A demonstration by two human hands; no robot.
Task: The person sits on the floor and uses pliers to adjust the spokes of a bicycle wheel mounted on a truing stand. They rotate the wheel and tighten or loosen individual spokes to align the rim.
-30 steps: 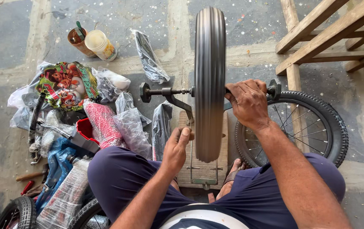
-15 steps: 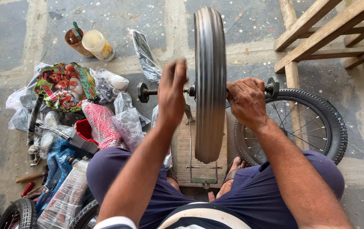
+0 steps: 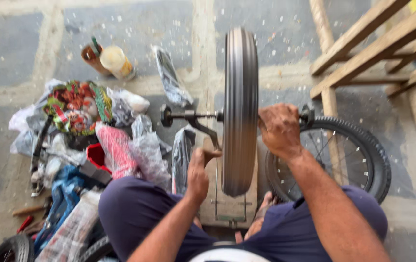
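Upright wheel (image 3: 240, 111) between both hands on the stand (image 3: 227, 208). Right hand (image 3: 280, 130) grasps the axle end; left hand (image 3: 199, 172), loosely curled and holding nothing, just beside the tyre's lower left.

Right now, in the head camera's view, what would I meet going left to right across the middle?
Colourful round packet → pink mesh bag → left hand → upright grey tyred wheel → right hand → black spoked wheel lying flat → wooden frame.

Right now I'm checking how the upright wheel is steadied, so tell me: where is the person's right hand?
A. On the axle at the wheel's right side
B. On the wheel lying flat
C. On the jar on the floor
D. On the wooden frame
A: the right hand grips the axle beside the upright wheel.
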